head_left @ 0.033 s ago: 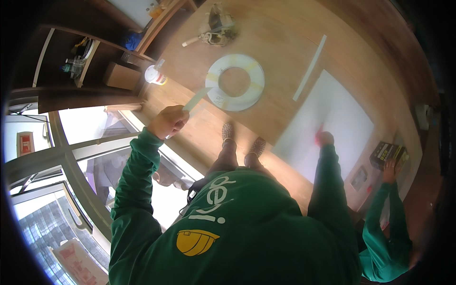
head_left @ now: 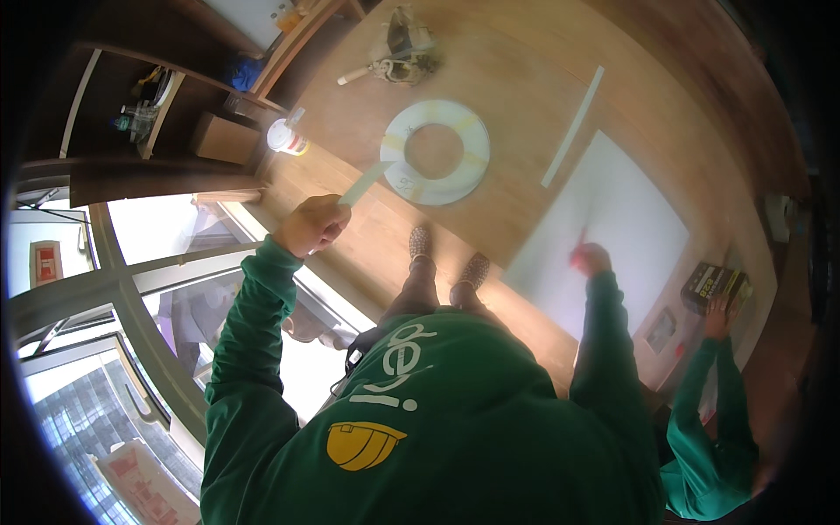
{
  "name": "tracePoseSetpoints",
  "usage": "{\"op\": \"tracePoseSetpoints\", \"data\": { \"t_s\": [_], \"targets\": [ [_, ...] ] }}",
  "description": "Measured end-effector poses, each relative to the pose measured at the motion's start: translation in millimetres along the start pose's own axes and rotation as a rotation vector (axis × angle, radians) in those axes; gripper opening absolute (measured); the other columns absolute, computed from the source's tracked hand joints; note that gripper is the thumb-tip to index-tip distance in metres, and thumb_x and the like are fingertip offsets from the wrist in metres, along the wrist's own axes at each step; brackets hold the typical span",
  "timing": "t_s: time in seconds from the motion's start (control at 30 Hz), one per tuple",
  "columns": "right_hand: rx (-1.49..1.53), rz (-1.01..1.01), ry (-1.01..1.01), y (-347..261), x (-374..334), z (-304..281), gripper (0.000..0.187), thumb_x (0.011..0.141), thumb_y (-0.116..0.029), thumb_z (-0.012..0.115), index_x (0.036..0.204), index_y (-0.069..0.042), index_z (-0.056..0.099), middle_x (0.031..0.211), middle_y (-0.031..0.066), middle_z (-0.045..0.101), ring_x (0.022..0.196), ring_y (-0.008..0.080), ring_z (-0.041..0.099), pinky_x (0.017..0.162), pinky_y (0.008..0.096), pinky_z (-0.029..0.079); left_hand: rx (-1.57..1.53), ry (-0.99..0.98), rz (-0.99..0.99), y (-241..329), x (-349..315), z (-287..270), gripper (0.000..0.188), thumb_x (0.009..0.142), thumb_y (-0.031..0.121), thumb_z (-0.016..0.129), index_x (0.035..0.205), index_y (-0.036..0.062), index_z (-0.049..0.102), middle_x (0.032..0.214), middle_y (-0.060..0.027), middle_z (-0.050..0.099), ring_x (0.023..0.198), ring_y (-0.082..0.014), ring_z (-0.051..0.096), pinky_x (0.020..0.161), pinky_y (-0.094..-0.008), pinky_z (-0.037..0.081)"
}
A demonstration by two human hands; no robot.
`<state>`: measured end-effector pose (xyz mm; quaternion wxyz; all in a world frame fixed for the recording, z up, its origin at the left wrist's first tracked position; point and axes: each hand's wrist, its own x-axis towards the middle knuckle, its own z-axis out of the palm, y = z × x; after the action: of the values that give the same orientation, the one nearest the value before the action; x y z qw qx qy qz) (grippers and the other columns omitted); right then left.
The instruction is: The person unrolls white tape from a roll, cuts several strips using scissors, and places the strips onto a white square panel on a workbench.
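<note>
Wooden floor (head_left: 490, 114), pale strip (head_left: 366, 183) in left hand (head_left: 311, 225), right hand (head_left: 592, 259) well apart.

A white ring (head_left: 435, 150) of flat board lies on the wooden floor (head_left: 490, 79) in the upper middle of the frame. Above it sits a tangled bundle with a pale handle (head_left: 398, 48). A long white strip (head_left: 573, 125) lies to the upper right. A small white bottle (head_left: 287, 137) stands at upper left, beside a brown cardboard box (head_left: 223, 138). At the right edge, a dark box (head_left: 716, 285) rests near another person's hand (head_left: 717, 319).
</note>
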<state>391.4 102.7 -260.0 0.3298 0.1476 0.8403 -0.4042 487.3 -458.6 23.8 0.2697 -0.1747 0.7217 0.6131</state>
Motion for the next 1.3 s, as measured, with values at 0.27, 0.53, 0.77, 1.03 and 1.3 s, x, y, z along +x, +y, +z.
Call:
{"op": "tracePoseSetpoints", "data": {
  "t_s": [0.27, 0.53, 0.77, 1.03, 1.3],
  "targets": [
    [0.583, -0.201, -0.907, -207.5, -178.1, 97.7, 0.019, 0.086, -0.013, 0.068, 0.101, -0.003, 0.059, 0.086, 0.0041, 0.065, 0.075, 0.0132, 0.063, 0.069, 0.027, 0.053, 0.147, -0.118, 0.253, -2.6, -1.7, 2.1, 0.017, 0.088, 0.005, 0.045, 0.071, 0.0065, 0.044, 0.063, -0.0015, 0.034, 0.049, -0.0118, 0.035, 0.043, -0.0259, 0.026],
    [0.361, -0.239, -1.094, -296.8, -176.8, 124.0, 0.019, 0.09, -0.015, 0.065, 0.101, 0.0, 0.058, 0.084, 0.0046, 0.064, 0.072, 0.0118, 0.064, 0.065, 0.0267, 0.055, -0.107, -0.12, 0.187, -10.2, 4.5, -1.0, 0.012, 0.087, 0.009, 0.05, 0.076, 0.0055, 0.049, 0.064, -0.001, 0.038, 0.053, -0.0123, 0.034, 0.048, -0.0276, 0.027],
    [0.407, -0.205, -1.164, -332.1, -172.3, 137.8, 0.022, 0.09, -0.016, 0.066, 0.102, 0.001, 0.057, 0.086, 0.0054, 0.064, 0.069, 0.0129, 0.064, 0.062, 0.0279, 0.056, -0.157, -0.127, 0.162, -7.3, -4.5, 0.1, 0.025, 0.093, 0.022, 0.047, 0.075, 0.0056, 0.049, 0.059, 0.0023, 0.038, 0.05, -0.0066, 0.031, 0.046, -0.024, 0.024],
    [0.345, -0.21, -1.143, -348.5, -173.3, 144.9, 0.023, 0.089, -0.017, 0.068, 0.099, 0.001, 0.058, 0.088, 0.0066, 0.064, 0.068, 0.0126, 0.063, 0.061, 0.0274, 0.057, -0.285, -0.132, 0.052, -1.7, -10.5, -5.9, 0.025, 0.094, 0.022, 0.046, 0.074, 0.0063, 0.047, 0.06, 0.0026, 0.038, 0.05, -0.0066, 0.031, 0.046, -0.0241, 0.024],
    [0.324, -0.189, -1.096, -351.4, -174.1, 150.6, 0.025, 0.086, -0.019, 0.072, 0.096, 0.0, 0.059, 0.082, 0.005, 0.065, 0.064, 0.0101, 0.061, 0.056, 0.0239, 0.052, -0.075, -0.112, 0.22, -9.2, -6.8, -7.4, 0.027, 0.094, 0.023, 0.045, 0.073, 0.0068, 0.047, 0.06, 0.0028, 0.037, 0.051, -0.0069, 0.03, 0.047, -0.0241, 0.025]
  ]
}}
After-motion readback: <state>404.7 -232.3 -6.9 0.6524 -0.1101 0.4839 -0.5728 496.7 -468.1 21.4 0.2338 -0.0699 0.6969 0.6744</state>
